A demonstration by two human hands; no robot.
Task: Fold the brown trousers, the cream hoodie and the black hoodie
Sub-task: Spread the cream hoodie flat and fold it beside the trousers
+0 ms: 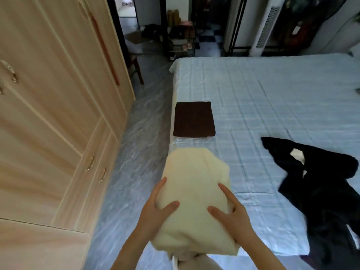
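Observation:
The cream hoodie (192, 184) is a folded bundle held over the near left corner of the bed. My left hand (157, 207) grips its left side, thumb on top and fingers along the edge. My right hand (229, 207) grips its right side, thumb and forefinger on top and the other fingers tucked under. The brown trousers (193, 119) lie folded in a neat rectangle on the bed just beyond the cream bundle. The black hoodie (319, 184) lies crumpled and spread out at the right of the bed, a white label showing.
The bed (272, 90) has a pale blue checked cover and fills the right half. A light wooden wardrobe (58, 94) stands on the left, with a narrow strip of plastic-covered floor (140, 145) between. A white tower fan (266, 26) and a shelf rack (181, 36) stand beyond the bed.

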